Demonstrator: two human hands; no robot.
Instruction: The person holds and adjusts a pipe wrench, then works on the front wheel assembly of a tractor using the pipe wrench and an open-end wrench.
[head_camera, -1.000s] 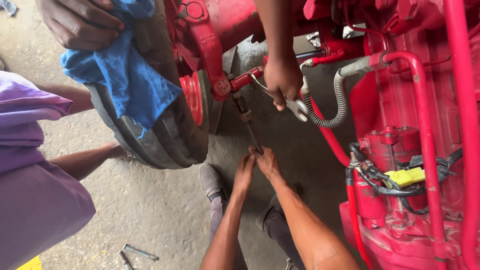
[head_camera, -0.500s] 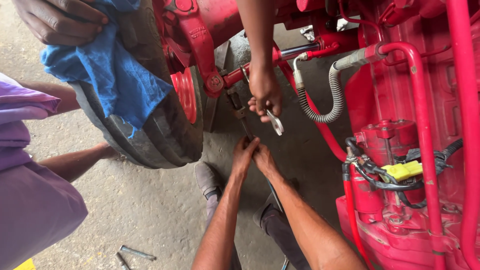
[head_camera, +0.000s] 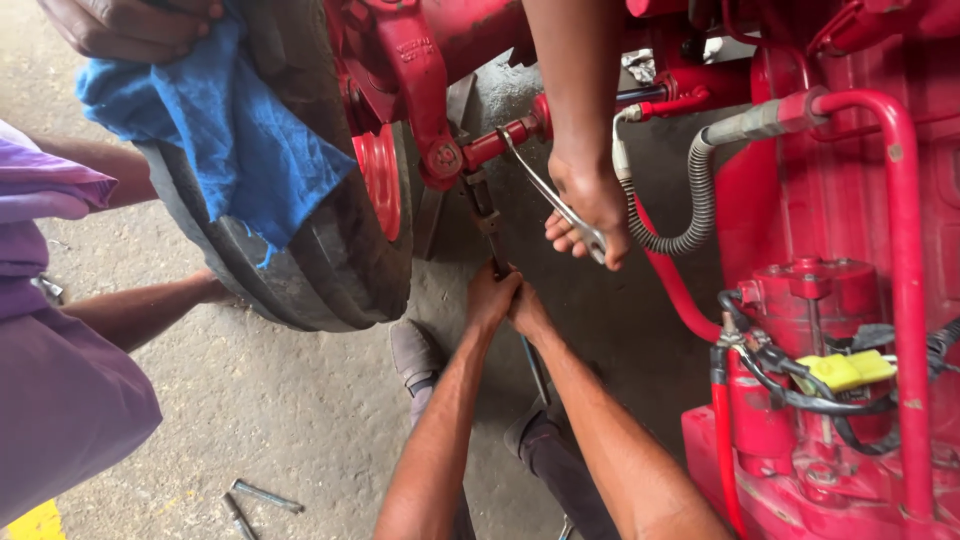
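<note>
- Left hand (head_camera: 490, 295) is fully closed round the shaft of a long dark tool (head_camera: 487, 222). The fingers are wrapped tight, with no gap showing.
- Right hand (head_camera: 530, 315) is just beside the left and touching it, also clenched on the same shaft, slightly lower.
- The long dark tool runs steeply up from the hands to the red steering joint (head_camera: 440, 160) behind the front tyre (head_camera: 310, 260). Its lower end passes under the right forearm, and I can't tell what kind of head it has.
- A co-worker's hand (head_camera: 590, 205) comes down from the top edge, fingers curled round a silver spanner (head_camera: 540, 185). The spanner's far end sits at the red rod end (head_camera: 500, 140).
- Another person's hand (head_camera: 130, 25), top left, presses a blue rag (head_camera: 200, 130) draped over the tyre.
- A purple sleeve (head_camera: 50, 400) is at the left edge.
- A ribbed grey hose (head_camera: 690, 190) curves just right of the spanner hand.
- Two loose bolts (head_camera: 265, 495) lie on the concrete floor (head_camera: 300, 420) near its bottom edge.
</note>
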